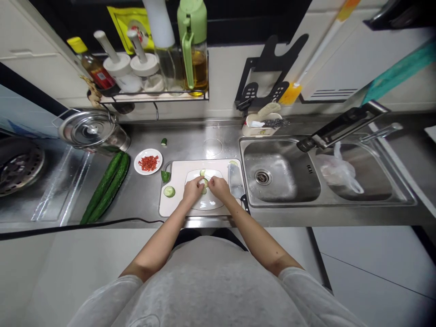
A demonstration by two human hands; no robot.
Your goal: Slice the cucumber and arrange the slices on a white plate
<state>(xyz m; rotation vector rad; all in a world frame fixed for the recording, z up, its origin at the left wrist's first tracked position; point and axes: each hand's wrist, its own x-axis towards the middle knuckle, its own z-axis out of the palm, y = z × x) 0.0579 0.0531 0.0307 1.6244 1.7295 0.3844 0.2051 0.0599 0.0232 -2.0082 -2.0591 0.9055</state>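
A white plate [211,201] lies on the light cutting board [175,206], with a few cucumber slices near its middle. Above the plate, my left hand [192,190] pinches a cucumber slice [205,182] at its left edge. My right hand [220,187] closes its fingertips on the slice's right side. A kitchen knife [235,178] rests along the board's right edge, its black handle toward me. On the left of the board are a cut cucumber piece [169,191] and a green cucumber end [165,176].
Two whole cucumbers [107,188] lie on the steel counter at left, beside a lidded pot [91,131] and a small plate of chopped red pieces [148,162]. A double sink [282,170] is at right. Above, a rack [160,96] holds bottles and jars. A black cable [102,223] runs along the front edge.
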